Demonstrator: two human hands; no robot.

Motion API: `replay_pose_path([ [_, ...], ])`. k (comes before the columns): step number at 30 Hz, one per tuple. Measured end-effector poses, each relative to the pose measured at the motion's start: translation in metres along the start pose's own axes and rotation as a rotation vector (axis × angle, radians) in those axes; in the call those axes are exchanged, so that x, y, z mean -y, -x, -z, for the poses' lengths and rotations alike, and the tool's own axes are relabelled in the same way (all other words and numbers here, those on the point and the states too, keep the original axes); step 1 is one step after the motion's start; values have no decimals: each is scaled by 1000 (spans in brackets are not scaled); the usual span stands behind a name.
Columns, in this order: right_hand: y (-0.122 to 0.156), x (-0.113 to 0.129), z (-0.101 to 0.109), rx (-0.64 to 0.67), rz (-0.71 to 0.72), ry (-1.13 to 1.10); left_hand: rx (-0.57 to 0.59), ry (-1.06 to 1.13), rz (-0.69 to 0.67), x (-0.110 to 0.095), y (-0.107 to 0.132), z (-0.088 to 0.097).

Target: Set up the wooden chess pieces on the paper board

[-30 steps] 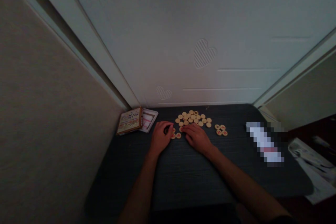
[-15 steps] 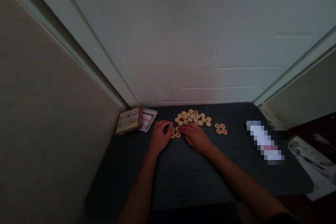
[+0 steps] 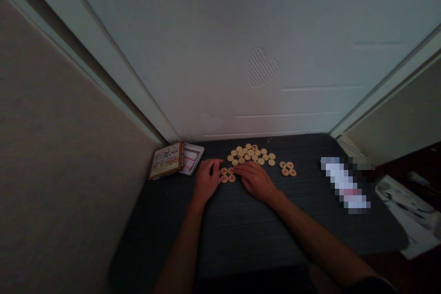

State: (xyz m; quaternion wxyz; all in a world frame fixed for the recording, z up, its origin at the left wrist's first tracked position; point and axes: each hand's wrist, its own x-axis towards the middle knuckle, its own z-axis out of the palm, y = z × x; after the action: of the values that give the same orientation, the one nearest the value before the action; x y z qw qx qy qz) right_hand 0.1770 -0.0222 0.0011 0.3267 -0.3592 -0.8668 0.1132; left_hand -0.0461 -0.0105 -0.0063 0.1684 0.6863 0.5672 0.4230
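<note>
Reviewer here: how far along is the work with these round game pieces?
Apparently done: four xiangqi pieces sit in their own small group at right. In hand: the right hand lies against a red-marked group, with the left hand at that group's other side. Left: a larger cluster remains gathered behind the hands.

Left hand [image 3: 206, 181], right hand [image 3: 255, 181] at xiangqi pieces [image 3: 228, 175]

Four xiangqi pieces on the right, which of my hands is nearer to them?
Right. Your right hand lies just left of the four xiangqi pieces; your left hand is farther left, past the right hand.
</note>
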Motion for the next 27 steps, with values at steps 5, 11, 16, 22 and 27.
replay_pose_path([
  [5,5,-9,7,-226,-117,-57,-28,24,43,1,0,3],
  [11,33,-33,46,-310,-218,24,-28,36,54,3,0,1],
  [16,65,-44,73,-310,-240,107,-22,11,28,3,-1,2],
  [22,71,-35,66,-219,-137,197,33,-139,-184,-32,8,-3],
  [27,70,-35,60,-190,-159,226,246,-231,-457,-74,24,-29],
])
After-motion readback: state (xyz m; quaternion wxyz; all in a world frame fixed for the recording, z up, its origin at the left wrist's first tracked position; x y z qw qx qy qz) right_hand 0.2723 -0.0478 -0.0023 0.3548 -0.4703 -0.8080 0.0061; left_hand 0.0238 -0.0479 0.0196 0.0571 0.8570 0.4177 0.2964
